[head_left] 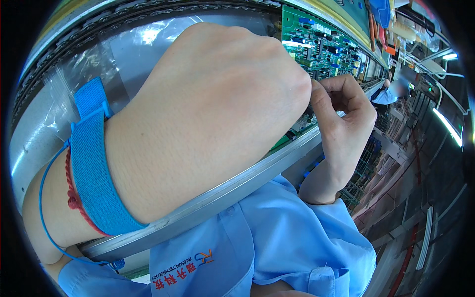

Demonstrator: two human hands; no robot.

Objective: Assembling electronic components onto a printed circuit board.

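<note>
My left hand (222, 94) fills the middle of the view, back toward me, its fingers hidden below the knuckles. A blue elastic wrist strap (104, 163) with a thin blue cord and a red braided bracelet (74, 195) circle that wrist. Just right of the left knuckles, my right hand (349, 109) is closed, thumb and index finger brought together. Whatever lies between those fingertips is hidden or too small to make out. Both hands are over a green circuit board (321, 42) crowded with small components, partly covered by them.
A metal rail (217, 195) runs along my front, with a dark chain track (104, 27) on the far side. Clear plastic bags (64, 89) lie at left. Bins and tools, including a blue bin (380, 12), stand upper right. Another person (388, 93) in blue is farther off.
</note>
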